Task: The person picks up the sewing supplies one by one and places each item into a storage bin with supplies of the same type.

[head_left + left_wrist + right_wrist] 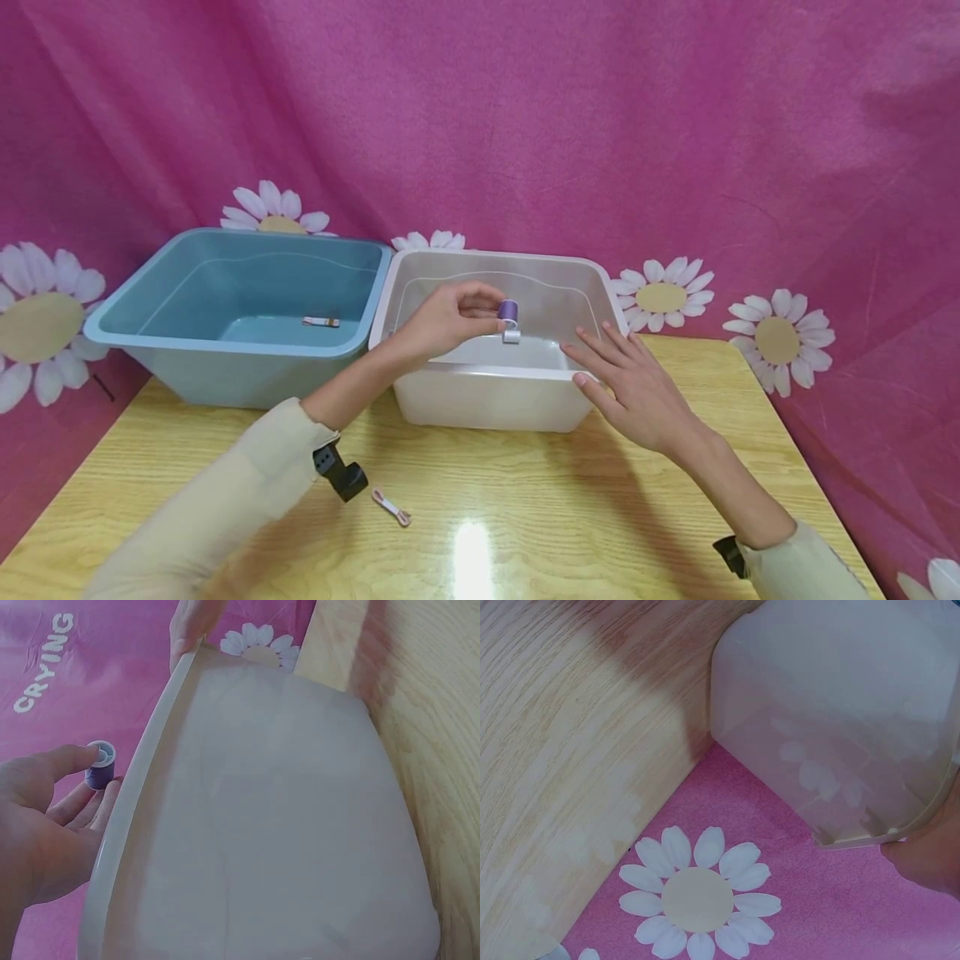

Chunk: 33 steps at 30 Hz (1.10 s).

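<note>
Cloth [525, 125] printed with daisies hangs behind the wood-grained counter [465, 475], where a blue tub [240, 371] stands just left of a white tub [487, 400]. The right hand [637, 392] is spread flat-fingered, touching the white tub's near right rim and gripping nothing, while the left hand [450, 321] pinches a purple spool [508, 311] over that tub's opening. A tied cord bundle [391, 507] lies on the counter and a similar bundle [321, 322] inside the blue tub. The spool could well slip, since only thumb and fingertips hold its rounded body; dropped, it might strike the pale cylinder [512, 336] that shows in the white tub and roll away. It sits right at the left hand's fingertips, out ahead of the palm, with the thumb against its end and well apart from the right hand.
</note>
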Motion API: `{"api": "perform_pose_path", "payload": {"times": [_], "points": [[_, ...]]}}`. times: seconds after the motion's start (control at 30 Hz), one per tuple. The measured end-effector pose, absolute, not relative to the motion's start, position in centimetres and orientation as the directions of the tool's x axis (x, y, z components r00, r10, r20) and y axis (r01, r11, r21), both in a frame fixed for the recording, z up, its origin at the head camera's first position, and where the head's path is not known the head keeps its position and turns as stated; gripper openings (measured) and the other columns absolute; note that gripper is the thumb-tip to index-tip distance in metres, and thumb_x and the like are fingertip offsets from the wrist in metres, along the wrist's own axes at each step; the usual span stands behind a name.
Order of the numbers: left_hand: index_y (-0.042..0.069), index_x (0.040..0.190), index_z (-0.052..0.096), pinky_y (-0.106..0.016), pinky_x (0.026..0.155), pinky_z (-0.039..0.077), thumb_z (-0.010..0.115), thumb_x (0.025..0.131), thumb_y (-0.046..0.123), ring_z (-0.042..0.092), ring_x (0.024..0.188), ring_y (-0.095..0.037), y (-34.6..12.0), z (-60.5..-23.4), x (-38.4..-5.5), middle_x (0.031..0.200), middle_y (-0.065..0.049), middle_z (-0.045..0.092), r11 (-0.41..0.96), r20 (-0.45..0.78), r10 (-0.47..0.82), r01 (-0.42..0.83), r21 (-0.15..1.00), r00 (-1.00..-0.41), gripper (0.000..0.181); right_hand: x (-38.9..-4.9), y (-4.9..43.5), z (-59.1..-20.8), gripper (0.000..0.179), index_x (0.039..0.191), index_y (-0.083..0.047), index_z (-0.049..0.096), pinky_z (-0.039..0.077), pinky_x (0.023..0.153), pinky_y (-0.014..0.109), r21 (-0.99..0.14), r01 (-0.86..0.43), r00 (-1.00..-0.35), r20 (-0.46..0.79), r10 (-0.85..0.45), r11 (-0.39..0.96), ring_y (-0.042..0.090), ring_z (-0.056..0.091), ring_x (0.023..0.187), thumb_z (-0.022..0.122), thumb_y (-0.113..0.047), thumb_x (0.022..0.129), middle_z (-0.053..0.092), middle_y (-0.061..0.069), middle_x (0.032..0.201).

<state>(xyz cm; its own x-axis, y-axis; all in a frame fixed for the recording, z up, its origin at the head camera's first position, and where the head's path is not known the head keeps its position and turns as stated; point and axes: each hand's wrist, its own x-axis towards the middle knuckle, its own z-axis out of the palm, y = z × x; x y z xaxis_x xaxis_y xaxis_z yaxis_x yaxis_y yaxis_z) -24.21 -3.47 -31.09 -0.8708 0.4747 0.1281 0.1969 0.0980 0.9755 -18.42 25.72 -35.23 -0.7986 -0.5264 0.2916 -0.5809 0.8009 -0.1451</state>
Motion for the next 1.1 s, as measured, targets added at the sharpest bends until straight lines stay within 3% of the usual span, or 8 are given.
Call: {"api": "perform_pose_path", "payload": {"times": [0.3, 1.1], "points": [[0.001, 0.120, 0.066, -0.032, 0.091, 0.053, 0.073, 0.089, 0.002, 0.067, 0.099, -0.021, -3.0, -30.9, -25.2, 0.109, -0.011, 0.071, 0.168, 0.019, 0.450, 0.106, 0.980, -0.893, 0.031, -18.4, 25.7, -35.3, 0.046, 0.148, -0.020, 0.051, 0.012, 0.118, 0.056, -0.146, -0.583, -0.797, 0.296, -0.527, 0.799, 0.038, 0.021, 0.147, 0.046, -0.037, 0.106, 0.038, 0.007, 0.156], [0.003, 0.117, 0.068, -0.032, 0.087, 0.052, 0.073, 0.088, 0.002, 0.063, 0.100, -0.022, -1.9, -31.8, -27.9, 0.109, -0.009, 0.069, 0.352, -0.031, 0.410, 0.128, 0.927, -0.911, 0.029, -18.5, 25.7, -35.4, 0.046, 0.148, -0.018, 0.051, 0.015, 0.116, 0.058, -0.142, -0.587, -0.793, 0.303, -0.529, 0.797, 0.036, 0.018, 0.148, 0.046, -0.037, 0.106, 0.038, 0.008, 0.156]]}}
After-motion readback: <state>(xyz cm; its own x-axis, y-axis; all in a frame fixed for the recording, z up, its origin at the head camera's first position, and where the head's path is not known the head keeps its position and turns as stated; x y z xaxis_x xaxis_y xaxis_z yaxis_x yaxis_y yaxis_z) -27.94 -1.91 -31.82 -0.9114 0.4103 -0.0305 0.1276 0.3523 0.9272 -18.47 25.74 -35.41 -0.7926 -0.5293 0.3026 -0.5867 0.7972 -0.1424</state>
